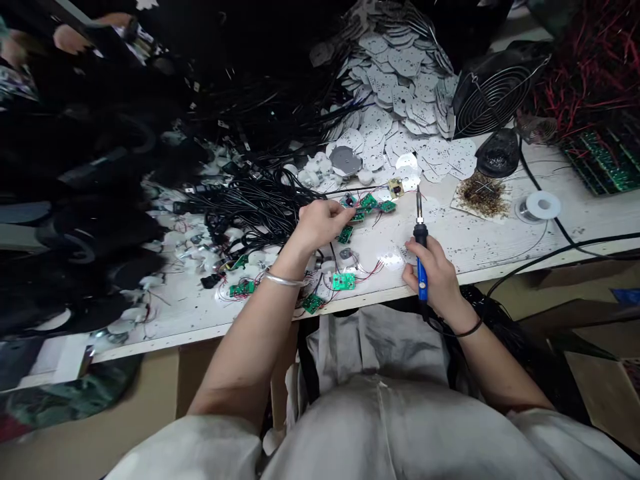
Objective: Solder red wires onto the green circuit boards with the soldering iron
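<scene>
Head view: white worktop (465,247), front edge at 6 o'clock, just below both hands.
Far side: round white plates (400,80) piled at 12 o'clock, black wires (250,213) at 10 o'clock.
Right hand (434,273): narrow, gripping a blue soldering iron (423,280), tip up, likely to keep it off things.
Left hand (320,223): curled at green circuit boards (369,202); cannot tell if holding one.

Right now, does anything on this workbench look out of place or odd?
Yes: a grey disc lies at the near edge of the heap of white perforated discs, standing out by its colour. A pale card also carries brown debris.
</scene>
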Tool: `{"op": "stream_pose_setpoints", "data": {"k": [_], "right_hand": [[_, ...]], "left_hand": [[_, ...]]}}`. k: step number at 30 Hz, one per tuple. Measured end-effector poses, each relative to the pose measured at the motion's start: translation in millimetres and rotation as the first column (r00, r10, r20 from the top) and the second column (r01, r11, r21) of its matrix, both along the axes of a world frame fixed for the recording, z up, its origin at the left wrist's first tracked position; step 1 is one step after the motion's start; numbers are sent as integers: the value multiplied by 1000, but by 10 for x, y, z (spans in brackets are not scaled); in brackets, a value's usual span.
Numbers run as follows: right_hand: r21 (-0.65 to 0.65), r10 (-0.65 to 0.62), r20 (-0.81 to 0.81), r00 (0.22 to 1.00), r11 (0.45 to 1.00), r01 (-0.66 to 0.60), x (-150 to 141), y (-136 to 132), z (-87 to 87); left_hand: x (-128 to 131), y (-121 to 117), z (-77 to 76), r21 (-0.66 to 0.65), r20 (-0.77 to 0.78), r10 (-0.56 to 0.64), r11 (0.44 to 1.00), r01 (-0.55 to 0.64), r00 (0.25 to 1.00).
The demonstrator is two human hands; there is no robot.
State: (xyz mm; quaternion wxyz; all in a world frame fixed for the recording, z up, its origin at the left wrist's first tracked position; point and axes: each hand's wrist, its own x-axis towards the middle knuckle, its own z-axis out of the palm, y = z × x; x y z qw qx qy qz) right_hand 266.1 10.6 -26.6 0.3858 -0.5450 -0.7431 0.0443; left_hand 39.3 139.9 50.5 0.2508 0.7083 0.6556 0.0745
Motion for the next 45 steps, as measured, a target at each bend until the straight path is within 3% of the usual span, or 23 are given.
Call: {"op": "stream_pose_setpoints", "data": {"k": [4, 8, 10, 13, 18, 22, 25, 32, 40, 45], "right_hand": [[4, 28, 3, 1000, 1000, -28, -2, 6, 7], [-34, 60, -8, 998, 998, -61, 0, 10, 10], [-45, 84, -16, 996, 995, -84, 5, 10, 14], [-40, 104, -22, 994, 994, -105, 19, 8, 32], [-76, 151, -60, 987, 985, -155, -8, 35, 64], [-141, 273, -41, 961, 951, -276, -102, 95, 45], [-160, 284, -7, 959, 946, -281, -164, 101, 34], [-244, 188, 4, 982, 953, -182, -264, -32, 59], [-263, 149, -13, 989, 954, -147, -231, -56, -8], [-236, 121, -5, 993, 965, -119, -246, -93, -5]], "left_hand": [[141, -94, -73, 214, -191, 94, 975, -52, 977], [256, -358, -63, 415, -370, 83, 906, 85, 925], [286, -469, -48, 378, -422, 27, 914, 148, 906], [296, -526, -60, 212, -473, -47, 963, 165, 880], [207, -510, -88, 104, -291, -195, 967, 233, 937], [143, -583, -64, 39, -287, -196, 976, 216, 938], [139, -660, -52, -14, -358, -222, 972, 233, 907], [223, -754, 1, -12, -471, -307, 940, 342, 827], [390, -674, -52, -50, -418, -331, 938, 343, 846], [425, -776, -151, 18, -427, -303, 939, 344, 852]]}}
